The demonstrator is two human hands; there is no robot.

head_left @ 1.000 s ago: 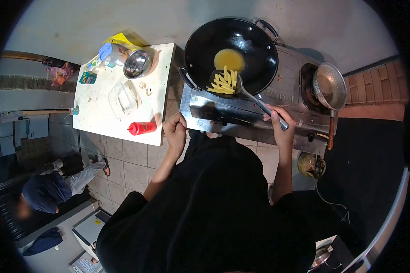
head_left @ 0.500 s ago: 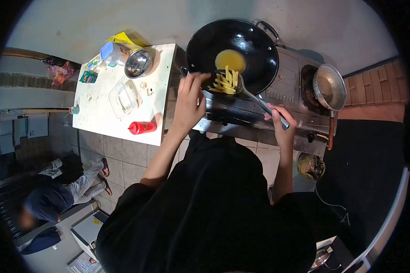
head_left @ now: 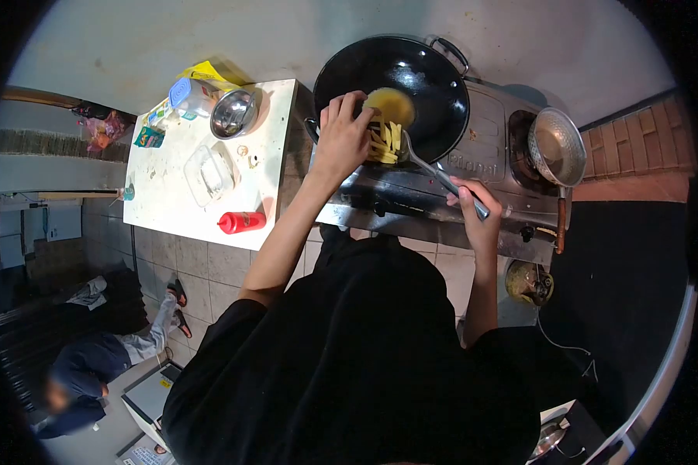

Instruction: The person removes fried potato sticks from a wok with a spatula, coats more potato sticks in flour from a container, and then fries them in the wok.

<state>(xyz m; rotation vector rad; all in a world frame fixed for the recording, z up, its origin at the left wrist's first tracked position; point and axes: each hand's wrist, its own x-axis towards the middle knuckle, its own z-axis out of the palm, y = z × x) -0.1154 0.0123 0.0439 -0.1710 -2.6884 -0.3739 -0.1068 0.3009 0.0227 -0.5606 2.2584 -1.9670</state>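
My right hand (head_left: 479,209) is wrapped round the grey handle of a skimmer (head_left: 442,178), whose head is mostly hidden under pale yellow french fries (head_left: 385,144). The skimmer's head lies at the near rim of a large black wok (head_left: 434,108). Some yellow oil (head_left: 395,103) pools in the wok beyond the fries. My left hand (head_left: 344,139) reaches over the wok's left near side, fingers bent down at the fries. Its fingertips are partly hidden, so whether a fry is pinched does not show.
Right of the wok, a silver pan (head_left: 557,147) rests on the stove (head_left: 481,155). On the white table (head_left: 163,201) at left are a red squeeze bottle (head_left: 242,222), a clear container (head_left: 208,177), a metal bowl (head_left: 233,114) and a blue-lidded tub (head_left: 194,97). Another person (head_left: 93,364) is at lower left.
My left hand has moved right and forward onto the fries, its fingers now curled down. My right hand and the skimmer have barely moved. The other person has shifted posture.
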